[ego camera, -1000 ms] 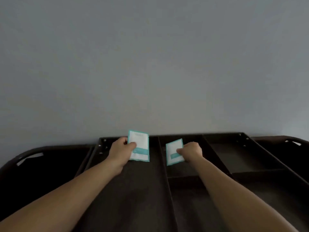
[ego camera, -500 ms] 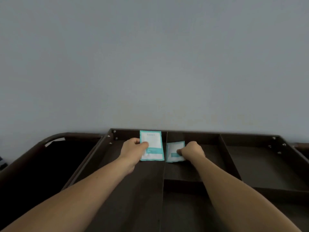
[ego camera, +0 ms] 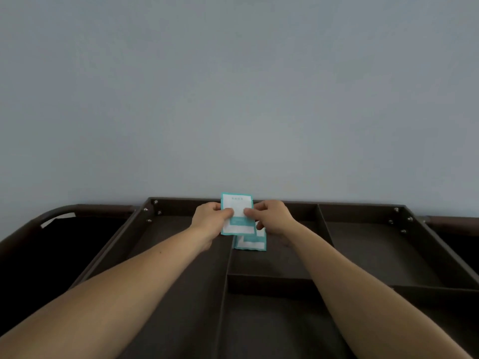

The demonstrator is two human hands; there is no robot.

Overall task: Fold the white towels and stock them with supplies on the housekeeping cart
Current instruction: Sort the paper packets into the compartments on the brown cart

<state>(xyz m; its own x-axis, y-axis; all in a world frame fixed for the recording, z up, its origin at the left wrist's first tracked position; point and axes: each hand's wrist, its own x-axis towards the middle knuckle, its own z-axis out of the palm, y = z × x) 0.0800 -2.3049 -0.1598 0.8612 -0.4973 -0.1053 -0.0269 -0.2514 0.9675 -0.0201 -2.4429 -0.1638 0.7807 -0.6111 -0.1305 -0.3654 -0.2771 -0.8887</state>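
Note:
A white and teal sachet (ego camera: 237, 212) is held upright over the divider at the back of the dark housekeeping cart's top tray (ego camera: 285, 206). My left hand (ego camera: 211, 218) pinches its left edge and my right hand (ego camera: 270, 216) pinches its right edge. A second white and teal sachet (ego camera: 251, 242) lies flat in the middle back compartment, just below my right hand and free of both hands. No towels are in view.
The tray is split by dividers (ego camera: 269, 277) into a long left compartment (ego camera: 176, 255), middle ones and a right back compartment (ego camera: 375, 250). A dark curved cart handle (ego camera: 77, 209) shows at the left. A plain grey wall (ego camera: 233, 99) stands right behind the cart.
My right hand has let its sachet drop into the middle back compartment and moved left onto the sachet in my left hand. My left hand carried that sachet rightward over the divider.

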